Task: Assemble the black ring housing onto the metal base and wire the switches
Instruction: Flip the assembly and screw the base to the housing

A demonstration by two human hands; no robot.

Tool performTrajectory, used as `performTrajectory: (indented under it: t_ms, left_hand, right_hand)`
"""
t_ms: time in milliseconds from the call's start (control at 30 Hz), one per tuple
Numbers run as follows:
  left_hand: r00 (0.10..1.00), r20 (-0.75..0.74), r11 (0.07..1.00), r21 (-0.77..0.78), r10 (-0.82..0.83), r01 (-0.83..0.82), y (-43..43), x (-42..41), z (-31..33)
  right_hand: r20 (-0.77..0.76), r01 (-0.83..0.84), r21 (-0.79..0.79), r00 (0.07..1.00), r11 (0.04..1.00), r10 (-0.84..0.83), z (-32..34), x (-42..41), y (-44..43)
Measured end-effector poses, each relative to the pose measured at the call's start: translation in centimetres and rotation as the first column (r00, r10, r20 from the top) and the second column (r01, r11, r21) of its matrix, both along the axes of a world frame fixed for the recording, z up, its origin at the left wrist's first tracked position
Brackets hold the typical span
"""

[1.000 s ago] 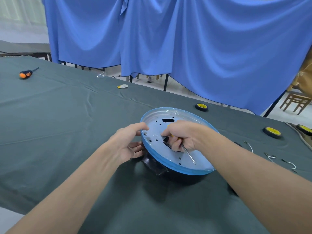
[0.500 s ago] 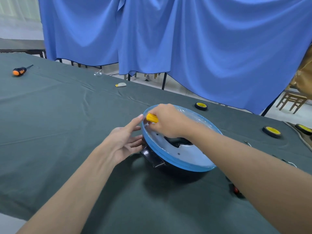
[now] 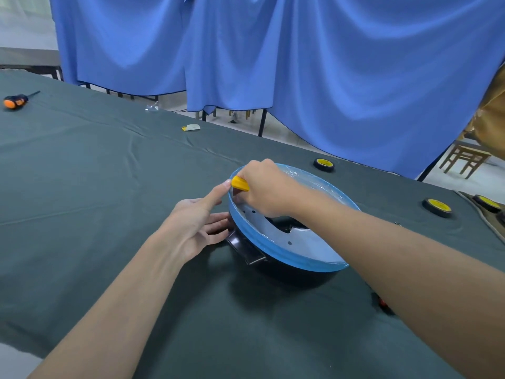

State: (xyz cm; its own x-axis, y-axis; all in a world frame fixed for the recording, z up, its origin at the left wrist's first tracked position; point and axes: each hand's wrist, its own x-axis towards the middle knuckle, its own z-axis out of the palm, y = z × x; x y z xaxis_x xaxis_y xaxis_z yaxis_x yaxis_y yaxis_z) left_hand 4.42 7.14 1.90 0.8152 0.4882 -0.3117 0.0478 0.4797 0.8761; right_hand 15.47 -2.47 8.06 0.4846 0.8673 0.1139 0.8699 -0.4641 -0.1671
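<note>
Our right hand (image 3: pixel 266 191) curls its fingers round a yellow plastic screwdriver handle (image 3: pixel 240 184) above the round, blue-rimmed metal base (image 3: pixel 287 255). Our left hand (image 3: pixel 191 225) lays straight, spread fingers on that rim and the black ring housing (image 3: pixel 246 246) beneath it.

Single head view, wide-angle, worn on the person's head. It faces forward and tilts down across the table (image 3: pixel 82 187). Range is close: both forearms enter from the bottom edge. The left hand (image 3: pixel 191 228) and the right hand (image 3: pixel 267 192), gripping a yellow handle (image 3: pixel 240 184), sit near frame centre at the metal base (image 3: pixel 317 247). The table's far edge slants down to the right, with the blue curtain (image 3: pixel 328 77) filling the top. An orange screwdriver (image 3: pixel 15 101) lies at the far left edge, a wooden chair (image 3: pixel 464 160) at the far right.
</note>
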Motion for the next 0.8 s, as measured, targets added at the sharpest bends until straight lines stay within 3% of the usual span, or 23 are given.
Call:
performTrajectory:
  t_ms: [533, 800]
  left_hand:
    - [1.0, 0.016, 0.999, 0.036, 0.005, -0.006, -0.5, -0.3, 0.1]
    - [1.0, 0.014, 0.999, 0.035, 0.009, -0.009, -0.5, -0.3, 0.0]
  right_hand:
    - [0.142, -0.202, 0.016, 0.97, 0.979, 0.198, -0.4, -0.6, -1.6]
    - [0.114, -0.208, 0.001, 0.972, 0.978, 0.206, -0.3, -0.4, -1.7]
